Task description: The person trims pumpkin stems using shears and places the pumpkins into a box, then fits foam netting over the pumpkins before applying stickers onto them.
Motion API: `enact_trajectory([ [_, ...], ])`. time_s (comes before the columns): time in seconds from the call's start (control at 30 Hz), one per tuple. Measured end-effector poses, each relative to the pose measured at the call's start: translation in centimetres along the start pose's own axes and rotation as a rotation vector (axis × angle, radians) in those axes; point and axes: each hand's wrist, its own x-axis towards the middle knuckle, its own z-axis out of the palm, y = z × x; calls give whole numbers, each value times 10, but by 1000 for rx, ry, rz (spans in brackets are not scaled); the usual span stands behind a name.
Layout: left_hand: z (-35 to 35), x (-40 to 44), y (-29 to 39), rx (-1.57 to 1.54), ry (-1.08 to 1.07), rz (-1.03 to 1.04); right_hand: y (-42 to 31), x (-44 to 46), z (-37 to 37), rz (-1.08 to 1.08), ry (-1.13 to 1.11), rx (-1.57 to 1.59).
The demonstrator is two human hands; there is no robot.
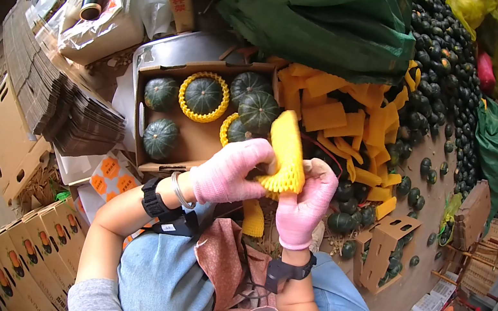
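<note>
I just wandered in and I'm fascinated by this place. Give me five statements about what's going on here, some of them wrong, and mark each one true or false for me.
1. The left hand and right hand are both on one yellow foam net sleeve. True.
2. Both hands are bare. False: they wear pink gloves.
3. The open cardboard box holds some green pumpkins without netting. True.
4. The silver bangle is on the left wrist. False: the bangle is on the right wrist.
5. The big heap of dark pumpkins lies toward the picture's left. False: it lies toward the right.
</note>
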Motion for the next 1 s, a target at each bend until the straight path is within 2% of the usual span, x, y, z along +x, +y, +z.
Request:
enact_trajectory([
  [0.07,1,0,-1,10,83,-76,-2,3,10,-4,102,4],
  [0.1,0,-5,-10,-144,57,-169,-3,7,10,-72,57,-191],
  [0.17,-7,-10,-15,-798,85,-293,-4,15,3,-211,-35,-576],
  [0.2,-15,-13,-14,-1112,50,-395,-5,16,3,-42,-64,-424],
  [0.23,-21,-15,-10,-1268,30,-461,11,13,-8,106,-171,-109],
  [0.3,-39,-19,-6,-1107,-110,-608,10,8,-12,629,-71,888],
  [0.33,-42,-24,-15,-932,-127,-575,9,6,-11,627,-111,1119],
  [0.43,-38,-18,-6,-692,-73,-134,10,-2,-5,643,-201,1064],
  [0.47,-39,-18,-2,-694,-137,-202,14,-3,0,616,-247,959],
  [0.5,-37,-21,-6,-585,-157,-198,19,-6,6,619,-184,912],
  [0.57,-30,-22,-19,-339,9,-145,21,-5,20,450,-137,678],
  [0.6,-32,-16,-21,-126,97,8,11,0,28,448,-119,469],
  [0.73,-33,-20,-20,-70,139,14,-15,16,44,625,-76,626],
  [0.83,-41,-22,-18,-440,-69,-13,21,12,22,335,-294,359],
  [0.87,-46,-22,-20,-501,-245,33,13,14,23,284,-286,290],
  [0.9,-47,-25,-26,-533,-373,75,11,15,21,279,-328,247],
  [0.97,-54,-33,-25,-587,-646,-206,7,14,13,267,-406,160],
  [1.0,-60,-30,-22,-541,-701,-318,3,14,10,516,-464,557],
])
